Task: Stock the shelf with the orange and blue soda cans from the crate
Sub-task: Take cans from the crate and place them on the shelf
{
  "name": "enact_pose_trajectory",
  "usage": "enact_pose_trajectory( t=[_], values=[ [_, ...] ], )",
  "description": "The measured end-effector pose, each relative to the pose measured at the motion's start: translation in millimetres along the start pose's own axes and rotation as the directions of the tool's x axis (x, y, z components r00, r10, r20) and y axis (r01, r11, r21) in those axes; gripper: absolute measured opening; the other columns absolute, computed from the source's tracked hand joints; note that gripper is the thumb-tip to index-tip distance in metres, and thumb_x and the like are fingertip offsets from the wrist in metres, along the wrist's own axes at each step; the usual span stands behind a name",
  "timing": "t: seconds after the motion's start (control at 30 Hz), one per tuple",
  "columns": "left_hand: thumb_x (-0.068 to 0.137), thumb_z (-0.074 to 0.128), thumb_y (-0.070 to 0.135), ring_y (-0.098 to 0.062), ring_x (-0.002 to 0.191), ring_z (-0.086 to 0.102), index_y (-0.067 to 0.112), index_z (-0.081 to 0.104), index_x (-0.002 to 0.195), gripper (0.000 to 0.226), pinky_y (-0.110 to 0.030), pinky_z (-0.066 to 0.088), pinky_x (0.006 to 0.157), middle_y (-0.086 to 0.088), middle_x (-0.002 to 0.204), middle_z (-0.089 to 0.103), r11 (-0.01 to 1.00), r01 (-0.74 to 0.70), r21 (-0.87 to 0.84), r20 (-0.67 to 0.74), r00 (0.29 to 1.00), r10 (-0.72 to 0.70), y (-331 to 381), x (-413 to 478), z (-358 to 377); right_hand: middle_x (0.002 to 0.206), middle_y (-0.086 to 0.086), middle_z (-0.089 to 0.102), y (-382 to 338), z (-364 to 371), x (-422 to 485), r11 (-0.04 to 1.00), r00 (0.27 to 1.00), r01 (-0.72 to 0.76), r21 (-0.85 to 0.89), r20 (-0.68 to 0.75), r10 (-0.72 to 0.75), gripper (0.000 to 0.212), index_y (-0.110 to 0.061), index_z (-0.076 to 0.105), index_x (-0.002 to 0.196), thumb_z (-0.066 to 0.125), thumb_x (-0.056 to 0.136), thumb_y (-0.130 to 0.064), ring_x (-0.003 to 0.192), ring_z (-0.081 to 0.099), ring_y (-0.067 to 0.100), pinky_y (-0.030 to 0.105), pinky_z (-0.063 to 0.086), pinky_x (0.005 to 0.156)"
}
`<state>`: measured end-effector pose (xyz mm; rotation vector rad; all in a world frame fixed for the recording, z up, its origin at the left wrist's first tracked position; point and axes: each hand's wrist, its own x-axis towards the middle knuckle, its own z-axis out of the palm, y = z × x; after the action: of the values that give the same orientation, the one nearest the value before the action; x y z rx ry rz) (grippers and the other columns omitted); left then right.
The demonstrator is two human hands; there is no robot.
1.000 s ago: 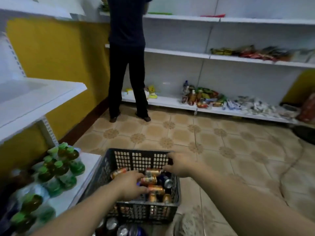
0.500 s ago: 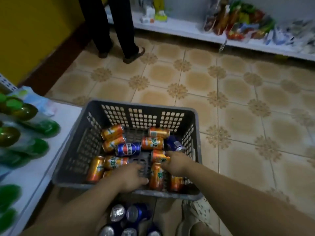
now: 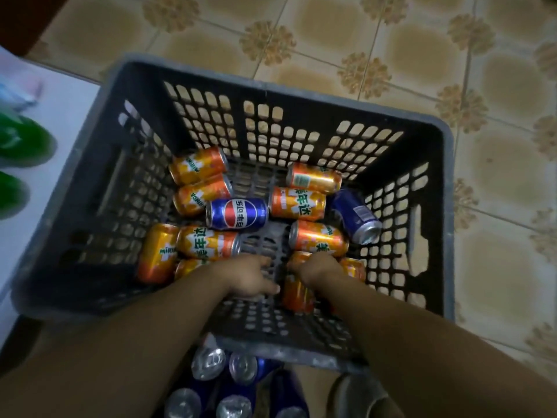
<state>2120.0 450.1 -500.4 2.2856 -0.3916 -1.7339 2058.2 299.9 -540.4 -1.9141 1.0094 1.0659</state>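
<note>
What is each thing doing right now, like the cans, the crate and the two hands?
crate, open on top, partly filled.
orange cans, lying on their sides in the crate.
two blue cans, lying on their sides too.
left hand, fingers spread, holding nothing.
right hand, gripping one orange can.
cans below the crate, standing upright.

dark grey crate (image 3: 434, 164), orange cans (image 3: 307, 204), blue can (image 3: 238, 214), flower-patterned tan floor (image 3: 422, 46).

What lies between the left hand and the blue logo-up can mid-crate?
Nothing visible covers the blue can. Bare crate floor separates it from the left hand, though an orange can ends close beside that path.
</note>
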Motion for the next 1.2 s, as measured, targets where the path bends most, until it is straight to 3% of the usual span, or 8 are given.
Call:
enact_pose_trajectory(
  t=[0.23,0.47,0.6,0.77,0.83,0.9,1.07,1.2],
  values=[
    [0.082,0.068,0.041,-0.016,0.115,0.053,0.023,0.042,0.14,0.066,-0.026,0.042,0.091,0.001,0.137,0.052,0.985,-0.072,-0.158,-0.153,0.987,0.048,6.3,-69.7,2.1,0.106,0.001,0.062,-0.2,-21.9,-77.5,0.977,0.985,0.099,0.188,-0.157,-0.07,0.061,-0.015,0.054,0.117,0.07,0.075,-0.056,0.091,0.059,0.019,0.031,0.047,0.079],
    [0.077,0.075,0.033,-0.011,0.108,0.055,0.022,0.032,0.144,0.081,-0.03,0.046,0.097,0.006,0.122,0.054,0.896,-0.251,-0.365,-0.363,0.925,0.112,17.6,-201.8,6.2,0.111,-0.001,0.06,-48.3,-37.7,-224.1,0.771,0.933,0.358,0.526,-0.233,-0.274,0.058,-0.025,0.046,0.118,0.073,0.074,-0.052,0.101,0.06,0.021,0.046,0.052,0.093],
    [0.074,0.079,0.023,-0.01,0.106,0.052,0.022,0.028,0.145,0.088,-0.02,0.04,0.087,0.001,0.13,0.051,0.81,-0.433,-0.395,-0.616,0.779,0.116,23.3,-318.1,2.6,0.112,0.002,0.06,-79.0,-34.5,-333.2,0.641,0.855,0.516,0.568,-0.296,-0.426,0.072,-0.022,0.05,0.12,0.074,0.064,-0.06,0.102,0.061,0.024,0.047,0.053,0.091],
    [0.071,0.08,0.011,-0.006,0.086,0.059,0.021,0.044,0.127,0.068,-0.018,0.052,0.076,0.01,0.101,0.058,0.777,-0.551,-0.305,-0.811,0.577,0.091,7.1,-445.7,1.6,0.114,0.007,0.062,-112.6,-16.9,-452.4,0.482,0.75,0.608,0.631,-0.257,-0.609,0.082,-0.024,0.052,0.123,0.074,0.055,-0.066,0.1,0.064,0.028,0.05,0.055,0.087],
    [0.068,0.081,0.007,-0.009,0.085,0.061,0.019,0.046,0.127,0.07,-0.028,0.057,0.077,0.008,0.097,0.059,0.748,-0.582,-0.318,-0.846,0.531,0.054,-7.3,-492.4,7.0,0.112,0.007,0.059,-120.8,-5.1,-499.0,0.426,0.674,0.653,0.626,-0.225,-0.704,0.054,-0.023,0.052,0.117,0.069,0.075,-0.053,0.099,0.062,0.027,0.047,0.056,0.083],
    [0.069,0.081,0.01,-0.009,0.08,0.06,0.027,0.042,0.121,0.067,-0.019,0.056,0.064,0.008,0.094,0.057,0.726,-0.609,-0.319,-0.872,0.488,0.026,-23.6,-538.1,17.6,0.107,0.007,0.059,-129.5,6.4,-537.3,0.385,0.609,0.704,0.597,-0.23,-0.759,0.028,-0.022,0.053,0.109,0.065,0.086,-0.036,0.096,0.06,0.025,0.04,0.055,0.071],
    [0.057,0.084,0.022,-0.019,0.093,0.068,0.02,0.051,0.122,0.073,-0.045,0.054,0.091,-0.002,0.103,0.069,0.662,-0.683,-0.308,-0.918,0.395,-0.019,-75.2,-629.1,58.5,0.11,0.006,0.065,-153.3,63.4,-635.8,0.301,0.438,0.846,0.439,-0.253,-0.862,0.069,-0.017,0.055,0.118,0.076,0.066,-0.058,0.098,0.065,0.024,0.047,0.056,0.086],
    [0.055,0.087,0.019,-0.021,0.09,0.07,0.02,0.057,0.108,0.061,-0.045,0.056,0.084,-0.005,0.101,0.071,0.652,-0.7,-0.292,-0.954,0.258,-0.15,-124.2,-687.5,92.7,0.104,0.006,0.068,-168.2,116.6,-700.5,0.256,0.304,0.903,0.346,-0.09,-0.948,0.049,-0.015,0.059,0.114,0.073,0.078,-0.046,0.092,0.068,0.023,0.045,0.057,0.085]
  ],
)
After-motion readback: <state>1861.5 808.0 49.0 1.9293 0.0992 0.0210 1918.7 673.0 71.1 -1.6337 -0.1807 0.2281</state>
